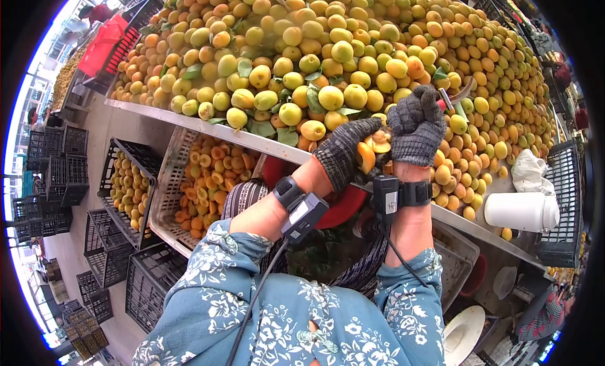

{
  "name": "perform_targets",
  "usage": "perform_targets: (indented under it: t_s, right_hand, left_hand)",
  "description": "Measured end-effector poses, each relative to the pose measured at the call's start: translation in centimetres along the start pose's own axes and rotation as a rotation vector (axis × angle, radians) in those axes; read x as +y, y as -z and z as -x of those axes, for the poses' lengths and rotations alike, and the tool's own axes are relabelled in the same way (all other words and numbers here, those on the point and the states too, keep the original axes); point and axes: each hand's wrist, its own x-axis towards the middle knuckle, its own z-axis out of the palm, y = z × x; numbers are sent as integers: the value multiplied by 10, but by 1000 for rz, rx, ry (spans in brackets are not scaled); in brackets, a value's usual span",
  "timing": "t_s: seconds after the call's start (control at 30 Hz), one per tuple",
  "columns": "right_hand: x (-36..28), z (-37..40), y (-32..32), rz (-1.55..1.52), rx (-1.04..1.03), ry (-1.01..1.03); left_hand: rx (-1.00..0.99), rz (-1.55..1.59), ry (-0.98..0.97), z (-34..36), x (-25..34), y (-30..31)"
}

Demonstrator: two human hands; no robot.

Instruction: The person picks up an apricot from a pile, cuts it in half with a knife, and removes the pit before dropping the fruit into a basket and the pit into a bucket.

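Observation:
My left hand (345, 153), in a dark knitted glove, is closed around opened orange apricot pieces (373, 148) at the front edge of the fruit heap. Close beside it on the right, my right hand (417, 125) wears a matching glove, and its fingers are wrapped round the red handle of a small tool with a curved metal blade (461, 93). The blade points up and to the right over the fruit. Behind both hands lies a big heap of yellow-green and orange apricots (340, 51) with some green leaves.
The metal table edge (208, 127) runs below the heap. A pale crate (165, 183) of halved apricots stands lower left, beside a black crate (107, 170) of whole ones. A white container (518, 212) lies at the right near another black crate (561, 202). A person (543, 312) is at lower right.

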Motion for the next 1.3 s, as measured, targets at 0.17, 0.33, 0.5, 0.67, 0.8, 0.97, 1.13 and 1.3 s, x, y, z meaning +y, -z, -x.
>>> perform_targets:
  t_s: [0.17, 0.33, 0.5, 0.67, 0.8, 0.97, 1.13, 1.3]
  right_hand:
    - [3, -4, 5, -187, -38, -83]
    - [-1, -8, 13, -185, 96, -37]
    - [-30, -1, 1, 55, 89, 95]
    - [4, 19, -27, 860, 28, -3]
    - [10, 24, -29, 1006, 18, 9]
    - [-25, 21, -14, 645, 165, -123]
    - [-49, 18, 2, 809, 112, -168]
    - [-55, 15, -3, 1199, 32, -345]
  left_hand:
    - [-59, -328, -297, 4, -6, 2]
    - [-65, -21, -141, -4, 2, 5]
    - [120, 113, -95, -10, 6, 8]
    - [85, -284, -305, -25, -3, 30]
    - [147, -409, -481, -35, -27, 43]
    - [-1, 397, -109, -23, 14, 40]
    - [73, 171, -110, 14, 77, 42]
    - [281, -38, -215, 50, 104, 80]
